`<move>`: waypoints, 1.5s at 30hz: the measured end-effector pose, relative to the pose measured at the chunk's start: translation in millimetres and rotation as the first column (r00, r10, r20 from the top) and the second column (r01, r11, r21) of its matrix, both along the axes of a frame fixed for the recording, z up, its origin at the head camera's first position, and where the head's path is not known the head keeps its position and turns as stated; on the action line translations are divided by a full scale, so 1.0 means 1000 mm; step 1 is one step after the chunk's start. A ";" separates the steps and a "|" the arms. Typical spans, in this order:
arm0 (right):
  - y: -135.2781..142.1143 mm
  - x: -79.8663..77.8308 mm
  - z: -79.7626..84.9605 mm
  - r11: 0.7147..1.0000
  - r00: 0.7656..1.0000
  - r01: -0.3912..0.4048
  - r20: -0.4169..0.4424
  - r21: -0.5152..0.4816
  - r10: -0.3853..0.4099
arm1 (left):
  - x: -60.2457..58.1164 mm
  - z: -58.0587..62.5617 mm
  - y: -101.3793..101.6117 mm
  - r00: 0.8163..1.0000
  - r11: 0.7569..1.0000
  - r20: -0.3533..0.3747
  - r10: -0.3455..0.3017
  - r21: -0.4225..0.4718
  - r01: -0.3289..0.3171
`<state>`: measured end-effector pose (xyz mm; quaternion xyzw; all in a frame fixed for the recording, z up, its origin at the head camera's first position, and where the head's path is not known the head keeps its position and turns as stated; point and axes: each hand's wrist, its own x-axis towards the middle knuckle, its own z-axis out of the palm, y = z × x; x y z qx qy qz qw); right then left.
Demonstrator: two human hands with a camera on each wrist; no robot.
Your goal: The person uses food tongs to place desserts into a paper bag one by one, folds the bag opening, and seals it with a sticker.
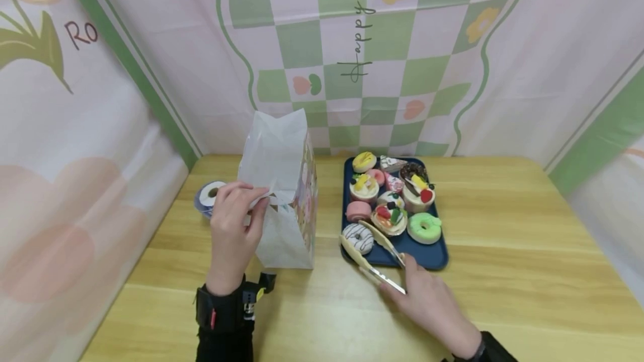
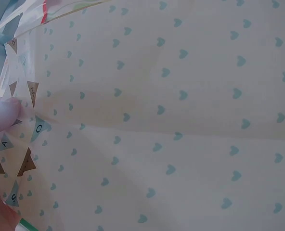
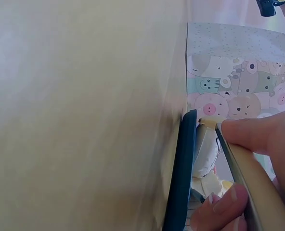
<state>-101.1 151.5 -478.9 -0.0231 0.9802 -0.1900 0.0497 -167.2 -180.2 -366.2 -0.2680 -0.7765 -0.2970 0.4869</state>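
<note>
My left hand [image 1: 235, 222] pinches the top edge of a white paper bag [image 1: 287, 239] standing upright on the table. Close up in the left wrist view, the bag's side [image 2: 157, 120] shows small blue hearts. In my right hand [image 1: 432, 300] is a pair of tongs [image 1: 386, 278] with cream-coloured tips. Their tips lie on either side of a white doughnut with dark stripes [image 1: 358, 238], at the near left corner of a dark blue tray [image 1: 417, 255]. In the right wrist view the tongs [image 3: 251, 178] reach past the tray's rim [image 3: 180, 173].
Several toy cakes and pastries crowd the tray, among them a green doughnut [image 1: 424, 228], a fruit tart [image 1: 389, 218] and a pink roll [image 1: 358, 211]. Behind my left hand a blue bowl [image 1: 201, 205] holds a white ring-shaped piece. A patterned cloth [image 1: 347, 88] hangs behind the wooden table [image 1: 513, 250].
</note>
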 end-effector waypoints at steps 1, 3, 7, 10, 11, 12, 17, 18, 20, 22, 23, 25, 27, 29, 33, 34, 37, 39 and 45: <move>0.000 0.000 0.001 1.000 1.000 -0.001 0.003 -0.003 0.001 | 0.000 0.000 0.000 1.000 1.000 0.000 0.000 0.000 0.000; 0.001 0.000 0.005 1.000 1.000 0.004 0.023 -0.013 -0.004 | 0.000 0.000 0.000 1.000 1.000 -0.001 -0.001 -0.001 0.001; 0.001 -0.001 0.014 0.997 0.998 0.014 0.060 -0.072 -0.010 | 0.000 0.000 0.001 1.000 1.000 0.001 -0.007 0.001 0.007; 0.003 -0.001 0.022 0.993 0.998 0.006 0.062 -0.119 0.002 | 0.001 0.001 0.001 1.000 1.000 0.005 -0.009 0.002 0.009; 0.003 -0.001 0.024 0.992 0.998 -0.002 0.056 -0.127 0.009 | 0.001 0.001 0.001 1.000 1.000 0.006 -0.008 0.002 0.008; 0.003 -0.002 0.027 0.991 0.999 -0.010 0.045 -0.131 0.016 | 0.001 0.001 0.001 1.000 1.000 0.007 -0.008 0.002 0.008; 0.004 -0.005 0.039 0.992 0.999 -0.041 0.005 -0.119 0.042 | 0.000 0.000 0.001 1.000 1.000 0.004 -0.004 0.002 0.004; 0.004 -0.006 0.041 0.992 0.999 -0.045 0.000 -0.118 0.045 | 0.001 0.000 0.001 1.000 1.000 0.005 -0.005 0.003 0.004; 0.004 -0.008 0.046 0.992 0.998 -0.057 -0.018 -0.111 0.055 | 0.001 0.000 0.001 1.000 1.000 0.007 -0.003 0.003 0.003; 0.004 -0.010 0.051 0.991 0.997 -0.066 -0.032 -0.113 0.063 | 0.001 0.000 0.001 1.000 1.000 0.010 -0.001 0.003 0.001; 0.004 -0.011 0.053 0.991 0.997 -0.071 -0.037 -0.118 0.067 | 0.001 0.000 0.001 1.000 1.000 0.012 0.001 0.004 -0.001; 0.005 -0.013 0.058 0.988 0.996 -0.081 -0.050 -0.129 0.075 | 0.002 0.000 0.000 1.000 1.000 0.016 0.005 0.003 -0.005; 0.004 -0.015 0.062 0.985 0.996 -0.086 -0.050 -0.147 0.079 | 0.002 0.000 0.000 1.000 1.000 0.019 0.006 0.003 -0.006; 0.004 -0.016 0.067 0.982 0.995 -0.092 -0.050 -0.162 0.085 | 0.002 0.000 0.000 1.000 1.000 0.020 0.007 0.005 -0.007; 0.003 -0.020 0.075 0.978 0.994 -0.107 -0.044 -0.178 0.101 | 0.002 0.000 0.000 1.000 1.000 0.018 0.002 0.010 -0.003; 0.003 -0.021 0.077 0.978 0.993 -0.113 -0.047 -0.175 0.106 | 0.002 0.000 0.000 1.000 1.000 0.017 0.002 0.010 -0.002; 0.002 -0.023 0.080 0.978 0.992 -0.118 -0.058 -0.170 0.110 | 0.002 0.000 0.000 1.000 1.000 0.015 0.001 0.010 -0.001; 0.001 -0.024 0.082 0.979 0.990 -0.125 -0.082 -0.163 0.113 | 0.002 0.001 0.000 1.000 1.000 0.013 -0.001 0.009 0.001; -0.005 -0.028 0.093 0.981 0.985 -0.130 -0.129 -0.143 0.112 | 0.001 0.002 0.001 1.000 1.000 -0.011 -0.011 0.004 0.011</move>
